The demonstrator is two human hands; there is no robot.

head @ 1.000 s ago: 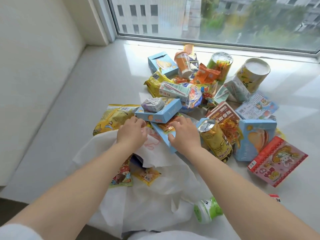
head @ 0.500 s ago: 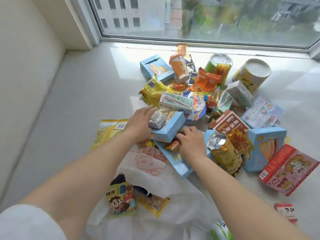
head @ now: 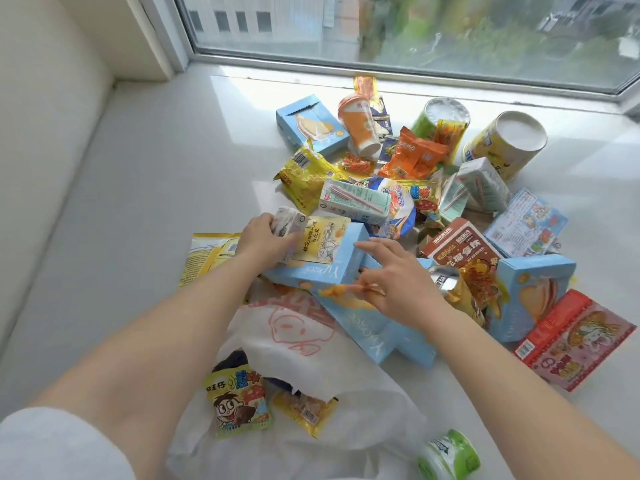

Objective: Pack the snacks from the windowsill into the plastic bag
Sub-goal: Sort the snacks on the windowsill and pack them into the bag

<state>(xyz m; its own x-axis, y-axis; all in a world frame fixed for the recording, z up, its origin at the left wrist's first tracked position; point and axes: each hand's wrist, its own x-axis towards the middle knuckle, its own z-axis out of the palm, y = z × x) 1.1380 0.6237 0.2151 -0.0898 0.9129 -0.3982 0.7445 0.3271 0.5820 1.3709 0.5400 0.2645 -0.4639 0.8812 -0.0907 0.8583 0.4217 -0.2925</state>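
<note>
A heap of snacks lies on the white windowsill [head: 145,188]. My left hand [head: 261,237] grips a small pale packet [head: 289,221] lying on a light blue box [head: 322,271] at the near edge of the heap. My right hand [head: 398,289] pinches a thin orange packet [head: 346,291] beside that box, index finger stretched along the box's top edge. The white plastic bag [head: 304,344] with a red face print lies crumpled under my arms. A cartoon snack pack [head: 237,400] and a yellow pack [head: 304,410] show at its mouth.
Further back lie a milk carton [head: 353,202], an orange cup [head: 358,123], a yellow tub [head: 505,143], a green tub [head: 443,116] and another blue box [head: 310,124]. A red packet [head: 575,341] and blue box [head: 533,296] sit right. A green-white bottle [head: 450,455] lies near. The wall [head: 41,133] stands left.
My left hand slid up from the bag's rim onto the blue box and closed on the pale packet. My right hand picked up the orange packet. The view moved closer.
</note>
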